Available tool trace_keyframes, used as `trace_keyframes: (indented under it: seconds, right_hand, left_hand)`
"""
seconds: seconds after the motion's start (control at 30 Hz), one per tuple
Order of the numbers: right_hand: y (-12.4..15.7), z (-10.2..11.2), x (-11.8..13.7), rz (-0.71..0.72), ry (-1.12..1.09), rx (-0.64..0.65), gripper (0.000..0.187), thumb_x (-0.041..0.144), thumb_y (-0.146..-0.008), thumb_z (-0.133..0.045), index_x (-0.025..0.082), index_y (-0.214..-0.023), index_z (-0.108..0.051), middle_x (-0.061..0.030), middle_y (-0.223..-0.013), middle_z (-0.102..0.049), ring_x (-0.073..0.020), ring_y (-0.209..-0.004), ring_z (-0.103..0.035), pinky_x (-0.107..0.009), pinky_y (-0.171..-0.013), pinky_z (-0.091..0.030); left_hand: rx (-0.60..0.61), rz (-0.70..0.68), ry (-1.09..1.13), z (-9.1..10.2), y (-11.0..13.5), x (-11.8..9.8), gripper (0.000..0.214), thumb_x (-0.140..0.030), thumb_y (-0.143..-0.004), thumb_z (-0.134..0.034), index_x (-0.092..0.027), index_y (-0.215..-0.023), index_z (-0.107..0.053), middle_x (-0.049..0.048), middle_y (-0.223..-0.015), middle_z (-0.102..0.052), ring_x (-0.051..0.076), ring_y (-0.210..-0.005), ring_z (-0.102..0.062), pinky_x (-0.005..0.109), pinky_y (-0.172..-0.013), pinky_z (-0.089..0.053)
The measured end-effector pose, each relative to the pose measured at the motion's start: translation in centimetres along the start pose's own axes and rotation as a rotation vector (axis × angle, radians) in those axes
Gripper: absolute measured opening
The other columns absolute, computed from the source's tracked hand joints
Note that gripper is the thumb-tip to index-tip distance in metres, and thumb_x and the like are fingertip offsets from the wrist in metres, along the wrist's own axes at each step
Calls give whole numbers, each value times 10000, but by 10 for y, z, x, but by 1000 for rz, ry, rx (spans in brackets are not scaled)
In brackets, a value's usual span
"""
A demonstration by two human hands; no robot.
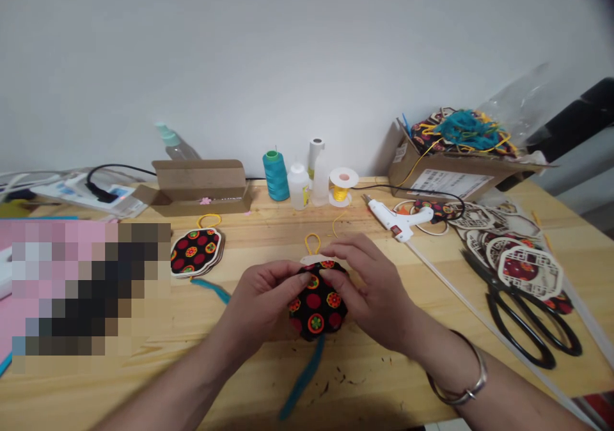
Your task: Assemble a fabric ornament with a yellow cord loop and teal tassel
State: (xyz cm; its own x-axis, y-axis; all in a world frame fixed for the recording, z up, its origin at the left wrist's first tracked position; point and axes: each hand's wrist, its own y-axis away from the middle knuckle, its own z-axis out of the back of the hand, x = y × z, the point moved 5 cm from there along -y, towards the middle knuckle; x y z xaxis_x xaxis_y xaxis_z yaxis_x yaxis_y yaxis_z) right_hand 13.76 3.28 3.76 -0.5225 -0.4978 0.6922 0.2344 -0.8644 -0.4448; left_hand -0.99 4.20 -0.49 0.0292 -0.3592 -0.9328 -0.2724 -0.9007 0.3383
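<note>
Between my two hands is a black fabric-covered ornament (314, 306) with red, orange and green flower dots. A yellow cord loop (313, 244) sticks out at its top beside a pale wooden edge, and a teal tassel (302, 380) hangs from the bottom. My left hand (271, 293) grips its upper left side, thumb on the fabric. My right hand (367, 284) holds its upper right side, thumb on the front and fingers bent over the top edge. The fingers behind the ornament are partly hidden.
At left lies a stack of similar ornaments (196, 252). Behind stand a cardboard box (201, 188), teal thread (275, 175), bottles (299, 188) and a yellow cord spool (343, 185). At right are a glue gun (396, 217), black scissors (518, 319), wooden frames (530, 271) and a filled carton (441, 175).
</note>
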Motion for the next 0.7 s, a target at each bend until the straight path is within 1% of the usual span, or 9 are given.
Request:
trace_keyframes:
  seconds: [0.07, 0.13, 0.2, 0.27, 0.33, 0.4, 0.47, 0.57, 0.7]
  right_hand:
    - [1, -4, -1, -3, 6, 60, 121, 158, -821, -508, 170, -907, -593, -40, -866, -589, -148, -857, -519, -297, -772, -419]
    - [1, -7, -3, -38, -1, 96, 99, 152, -830, -495, 174, -811, -589, -16, -761, -575, -131, -763, -520, -274, -696, -419]
    - [2, -9, -4, -58, -7, 107, 116, 152, -834, -489, 177, -764, -577, -3, -713, -561, -123, -714, -516, -262, -651, -412]
    - [2, -7, -3, -43, 10, 82, 100, 155, -833, -491, 175, -785, -576, -9, -731, -567, -129, -726, -516, -270, -658, -415]
    - [2, -4, 1, 19, 56, 27, 85, 152, -826, -499, 165, -847, -580, -34, -800, -585, -148, -782, -513, -298, -703, -423]
    - [2, 0, 6, 119, 130, -31, 109, 143, -818, -506, 158, -892, -585, -55, -857, -595, -165, -825, -500, -325, -735, -421]
    - [3, 1, 12, 222, 213, -56, 121, 131, -819, -503, 163, -885, -599, -54, -845, -604, -169, -816, -490, -333, -728, -415]
    - [5, -2, 14, 318, 321, -29, 125, 138, -829, -495, 162, -866, -612, -45, -795, -609, -170, -791, -483, -333, -707, -396]
    - [7, -7, 11, 349, 404, 42, 138, 161, -844, -481, 150, -890, -611, -48, -806, -607, -179, -812, -480, -342, -713, -371]
  left_hand:
    - [8, 4, -22, -1, 1, 0, 137, -272, -706, -655, -208, -805, -723, -11, -690, -702, 112, -640, -581, 194, -612, -446]
    - [24, 14, -29, -2, 1, 1, 160, -282, -709, -650, -219, -839, -721, -13, -699, -701, 120, -650, -583, 204, -614, -448]
    - [34, 19, -38, -3, 2, 2, 177, -290, -713, -645, -221, -858, -719, -8, -717, -704, 132, -672, -589, 217, -630, -452]
    - [35, 16, -52, -3, 2, 1, 181, -295, -720, -636, -217, -860, -720, -4, -725, -706, 139, -683, -593, 224, -637, -451]
    - [27, 11, -72, -3, 3, 0, 181, -295, -727, -627, -215, -859, -721, -5, -718, -704, 142, -679, -594, 222, -630, -445]
    - [25, 4, -99, -3, 3, -1, 182, -293, -731, -620, -210, -858, -722, -3, -715, -702, 150, -685, -597, 227, -628, -442]
    - [33, -4, -125, -4, 3, -2, 186, -291, -736, -611, -205, -858, -722, 1, -718, -701, 162, -702, -602, 233, -630, -443]
    - [42, -1, -149, -4, 3, -1, 201, -294, -749, -594, -207, -881, -718, 1, -722, -702, 164, -699, -603, 236, -627, -444]
    - [48, -2, -180, -5, 3, 0, 205, -290, -757, -589, -219, -904, -714, -7, -755, -712, 157, -714, -607, 235, -657, -447]
